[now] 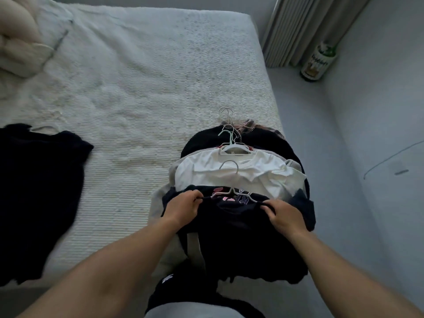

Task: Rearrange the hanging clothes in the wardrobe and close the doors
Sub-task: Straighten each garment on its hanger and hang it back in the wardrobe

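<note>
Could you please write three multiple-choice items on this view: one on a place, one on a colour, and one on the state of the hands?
1. Where does the bottle stand?
A. On the bed
B. On the floor beside the curtain
C. In a hand

2. What colour is the garment just beyond the one being held in the pile?
A. White
B. Red
C. Green

3. What are the hands doing?
A. Both hang idle
B. Only the left holds cloth
C. Both grip the dark top

Answers:
1. B: the bottle stands on the floor at the foot of the curtain, off the bed.
2. A: a white T-shirt on a hanger lies just behind the dark top.
3. C: the left hand and the right hand each pinch the dark top near its shoulders.
</note>
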